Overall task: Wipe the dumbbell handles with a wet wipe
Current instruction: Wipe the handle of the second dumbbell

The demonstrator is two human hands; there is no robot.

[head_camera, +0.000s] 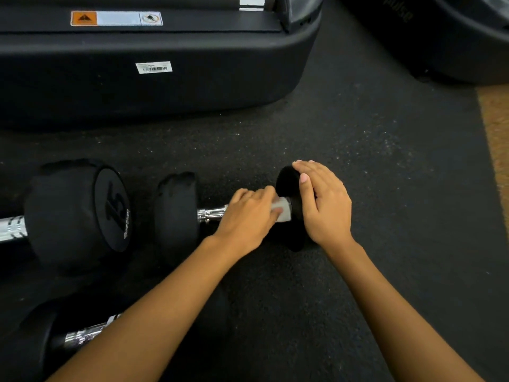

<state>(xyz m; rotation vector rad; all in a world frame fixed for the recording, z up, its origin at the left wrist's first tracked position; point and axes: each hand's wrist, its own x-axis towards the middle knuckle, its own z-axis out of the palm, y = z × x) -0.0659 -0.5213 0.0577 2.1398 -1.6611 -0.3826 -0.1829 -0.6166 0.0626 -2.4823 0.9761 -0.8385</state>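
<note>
middle dumbbell (176, 216): lies on its side on the rubber floor (358, 161), its chrome handle (210, 215) running left to right
wet wipe (283, 212): white, wrapped over the handle's right end, against the middle dumbbell's right head (286, 180)
left hand (245, 219): over the handle, fingers curled down and clamped on the wet wipe
right hand (325, 205): laid flat on the right head, fingers straight and together, thumb just beside the wet wipe
larger dumbbell (74, 210): close on the left of the middle dumbbell, "15" on its end face
third dumbbell (35, 334): nearer the person than the middle dumbbell, off to its left, partly hidden by the left forearm
treadmill base (165, 89): beyond the middle dumbbell, black, bearing a barcode sticker (153, 67)
</note>
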